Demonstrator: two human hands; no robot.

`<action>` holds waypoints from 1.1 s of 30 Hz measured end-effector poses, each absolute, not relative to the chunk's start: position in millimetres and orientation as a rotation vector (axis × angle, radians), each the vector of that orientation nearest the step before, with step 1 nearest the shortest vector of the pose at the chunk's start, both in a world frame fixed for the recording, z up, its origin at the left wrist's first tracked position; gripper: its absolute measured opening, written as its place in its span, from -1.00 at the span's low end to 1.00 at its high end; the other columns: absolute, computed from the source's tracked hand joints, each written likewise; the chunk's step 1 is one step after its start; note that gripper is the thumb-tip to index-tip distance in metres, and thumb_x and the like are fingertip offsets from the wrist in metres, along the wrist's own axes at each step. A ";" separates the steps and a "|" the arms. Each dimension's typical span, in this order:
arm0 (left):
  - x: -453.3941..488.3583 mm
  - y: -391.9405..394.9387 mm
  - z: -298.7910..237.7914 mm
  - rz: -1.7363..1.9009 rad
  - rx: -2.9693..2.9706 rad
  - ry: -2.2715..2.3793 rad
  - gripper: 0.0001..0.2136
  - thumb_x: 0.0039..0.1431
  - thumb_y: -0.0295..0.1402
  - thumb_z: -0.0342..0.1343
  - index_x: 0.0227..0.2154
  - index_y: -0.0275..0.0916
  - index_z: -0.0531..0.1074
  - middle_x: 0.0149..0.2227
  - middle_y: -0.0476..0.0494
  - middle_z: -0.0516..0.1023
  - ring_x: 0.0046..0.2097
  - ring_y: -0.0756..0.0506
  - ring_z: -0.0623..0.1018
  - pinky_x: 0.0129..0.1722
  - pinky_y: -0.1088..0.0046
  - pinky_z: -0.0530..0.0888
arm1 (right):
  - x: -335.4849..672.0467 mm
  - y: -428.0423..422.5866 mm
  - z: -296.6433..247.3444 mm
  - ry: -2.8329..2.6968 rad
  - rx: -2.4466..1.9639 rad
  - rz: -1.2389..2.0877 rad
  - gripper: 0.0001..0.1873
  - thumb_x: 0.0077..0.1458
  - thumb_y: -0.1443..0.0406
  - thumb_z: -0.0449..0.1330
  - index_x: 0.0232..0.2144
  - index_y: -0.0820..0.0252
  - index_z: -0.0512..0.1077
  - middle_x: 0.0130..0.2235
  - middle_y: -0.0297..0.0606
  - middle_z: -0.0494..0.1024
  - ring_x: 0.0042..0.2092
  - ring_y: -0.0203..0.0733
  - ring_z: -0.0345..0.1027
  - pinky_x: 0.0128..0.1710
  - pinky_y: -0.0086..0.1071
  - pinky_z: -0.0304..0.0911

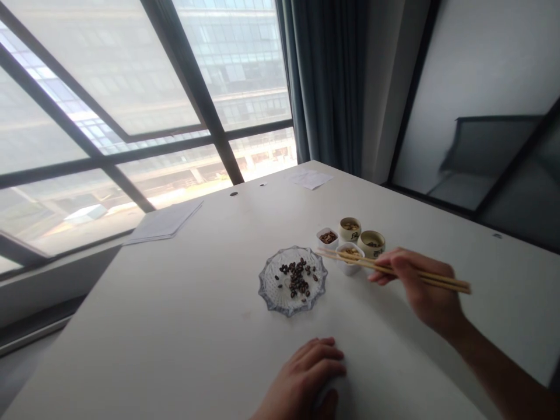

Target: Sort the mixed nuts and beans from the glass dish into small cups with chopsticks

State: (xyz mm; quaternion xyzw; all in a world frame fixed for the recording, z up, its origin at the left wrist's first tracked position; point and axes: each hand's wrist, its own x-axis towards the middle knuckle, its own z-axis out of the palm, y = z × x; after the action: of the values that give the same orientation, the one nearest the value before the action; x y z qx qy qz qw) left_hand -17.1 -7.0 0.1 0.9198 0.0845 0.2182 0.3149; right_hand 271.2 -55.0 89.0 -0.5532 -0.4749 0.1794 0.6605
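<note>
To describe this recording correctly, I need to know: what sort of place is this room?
Probably an office or meeting room: a long white table, large framed windows, and a glass-fronted building outside, which suggests a city block.

This looks like an office or meeting room on an upper floor of a modern building. Tall windows point(144, 99) with dark metal frames look out on a glass-fronted office block point(245, 52), and a long blue-grey curtain point(324, 76) hangs at the corner. The long white tabletop point(131, 326) has small round cable holes point(234, 193) near the window, and loose sheets of paper point(164, 221) lie on it.
</note>
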 end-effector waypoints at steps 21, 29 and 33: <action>-16.0 -8.0 -5.0 0.619 2.367 0.215 -0.64 0.22 -0.49 0.12 0.07 -0.14 0.45 0.11 -0.21 0.65 0.30 -0.23 0.55 0.34 0.25 0.46 | 211.7 11.9 51.3 -1.408 -1.089 0.866 -0.50 0.44 -0.02 0.18 -0.36 0.18 0.66 -0.29 -0.18 0.67 -0.29 -0.17 0.64 -0.31 -0.37 0.55; -16.2 -8.1 -4.9 0.606 2.373 0.215 -0.64 0.22 -0.49 0.14 0.07 -0.13 0.44 0.10 -0.20 0.64 0.31 -0.21 0.54 0.36 0.28 0.43 | 221.9 10.5 56.9 -1.441 -1.105 0.839 -0.57 0.40 0.01 0.26 -0.37 0.15 0.67 -0.34 -0.20 0.69 -0.35 -0.20 0.60 -0.32 -0.35 0.51; -15.8 -7.4 -7.7 0.609 2.377 0.214 -0.64 0.21 -0.50 0.15 0.06 -0.12 0.43 0.10 -0.18 0.64 0.30 -0.20 0.54 0.35 0.29 0.43 | 225.2 10.1 58.0 -1.453 -1.123 0.842 -0.55 0.41 0.00 0.25 -0.39 0.16 0.66 -0.38 -0.21 0.68 -0.41 -0.25 0.55 -0.40 -0.39 0.46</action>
State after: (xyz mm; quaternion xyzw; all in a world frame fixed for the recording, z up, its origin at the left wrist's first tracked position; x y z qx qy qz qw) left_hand -15.8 -7.4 -7.7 0.9101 0.0819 0.2330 0.3326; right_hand 225.2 10.1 58.0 -0.4707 -0.6091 0.3528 0.5319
